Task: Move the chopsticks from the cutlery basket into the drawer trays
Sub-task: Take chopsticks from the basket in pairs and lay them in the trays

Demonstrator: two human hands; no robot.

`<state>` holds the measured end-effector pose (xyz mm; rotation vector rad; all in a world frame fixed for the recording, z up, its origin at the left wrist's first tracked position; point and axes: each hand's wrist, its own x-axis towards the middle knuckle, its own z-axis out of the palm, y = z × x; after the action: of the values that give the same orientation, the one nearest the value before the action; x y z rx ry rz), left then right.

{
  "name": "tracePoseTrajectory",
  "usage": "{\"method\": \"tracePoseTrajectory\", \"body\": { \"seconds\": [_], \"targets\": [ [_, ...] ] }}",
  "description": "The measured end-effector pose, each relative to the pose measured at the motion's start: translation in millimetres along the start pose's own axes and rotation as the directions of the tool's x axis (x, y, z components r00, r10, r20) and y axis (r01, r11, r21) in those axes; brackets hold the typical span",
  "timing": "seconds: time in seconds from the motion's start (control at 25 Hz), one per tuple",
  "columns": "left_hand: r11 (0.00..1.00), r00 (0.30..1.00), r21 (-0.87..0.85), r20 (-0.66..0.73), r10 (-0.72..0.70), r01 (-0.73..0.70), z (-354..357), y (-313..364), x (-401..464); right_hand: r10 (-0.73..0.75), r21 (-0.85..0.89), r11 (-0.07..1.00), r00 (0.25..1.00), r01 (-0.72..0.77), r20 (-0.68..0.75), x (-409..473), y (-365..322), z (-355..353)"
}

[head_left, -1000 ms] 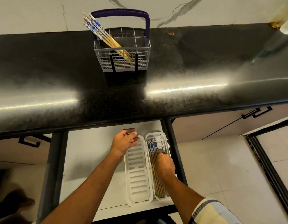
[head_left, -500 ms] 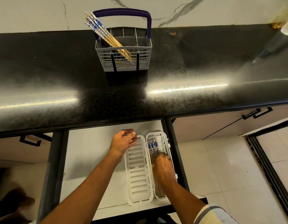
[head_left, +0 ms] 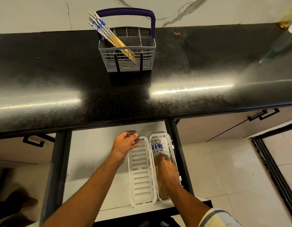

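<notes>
Left hand (head_left: 125,144) fingers relaxed, right hand (head_left: 168,172) blurred — palm down

We see a grey cutlery basket (head_left: 127,60) with a dark purple handle (head_left: 125,13) near the back edge of the speckled black countertop (head_left: 191,66). Its chopsticks (head_left: 107,34) are pale wood with blue-and-white patterned tops, like those (head_left: 156,147) in the right of two white slotted trays (head_left: 141,174) in the white drawer (head_left: 93,153). The wall (head_left: 43,13) is white marble, grey-veined.
</notes>
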<state>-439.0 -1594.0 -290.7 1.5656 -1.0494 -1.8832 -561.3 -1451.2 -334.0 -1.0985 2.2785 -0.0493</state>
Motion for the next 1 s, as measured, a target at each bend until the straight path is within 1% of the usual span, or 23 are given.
{"method": "tracePoseTrajectory", "body": {
  "seconds": [0.16, 0.28, 0.48, 0.56, 0.68, 0.76, 0.8, 0.84, 0.88, 0.96, 1.0],
  "targets": [
    [1.0, 1.0, 0.002, -0.017, 0.002, -0.002, -1, 1, 1, -0.014, -0.001, 1.0, 1.0, 0.014, 0.005, 0, 2, -5],
    [1.0, 1.0, 0.011, -0.025, -0.002, 0.002, 0, -1, 1, -0.008, -0.009, 1.0, 0.999, 0.008, 0.034, 0, 3, -6],
    [1.0, 0.999, 0.015, -0.019, 0.028, -0.027, 0, 6, -1, -0.02, -0.013, 1.0, 0.999, 0.021, 0.037, -1, 3, -9],
    [0.999, 0.999, 0.019, -0.021, 0.041, -0.041, -4, 11, -3, -0.044, 0.012, 0.999, 0.999, 0.044, 0.008, -3, 2, -10],
    [0.998, 0.998, -0.011, -0.001, 0.064, -0.064, -10, 22, -9, -0.029, 0.052, 0.998, 0.999, 0.031, -0.032, -5, -2, -20],
    [0.994, 0.994, -0.024, 0.034, 0.107, -0.107, -14, 35, -16, -0.04, 0.1, 0.994, 0.993, 0.051, -0.11, -3, -9, -38],
    [0.989, 0.988, -0.021, 0.047, 0.146, -0.145, -16, 44, -18, -0.07, 0.14, 0.986, 0.983, 0.094, -0.168, 0, -16, -53],
    [0.981, 0.979, -0.016, 0.05, 0.195, -0.194, -19, 56, -20, -0.114, 0.194, 0.967, 0.962, 0.165, -0.248, 2, -28, -71],
    [0.97, 0.969, -0.025, 0.042, 0.244, -0.243, -21, 72, -20, -0.168, 0.234, 0.937, 0.924, 0.258, -0.343, 5, -43, -93],
    [0.945, 0.948, -0.081, -0.005, 0.318, -0.317, -25, 113, -17, -0.264, 0.237, 0.858, 0.786, 0.456, -0.559, 10, -81, -143],
    [0.932, 0.937, -0.099, -0.035, 0.347, -0.348, -27, 136, -16, -0.291, 0.215, 0.825, 0.719, 0.523, -0.631, 14, -100, -167]
  ]
}}
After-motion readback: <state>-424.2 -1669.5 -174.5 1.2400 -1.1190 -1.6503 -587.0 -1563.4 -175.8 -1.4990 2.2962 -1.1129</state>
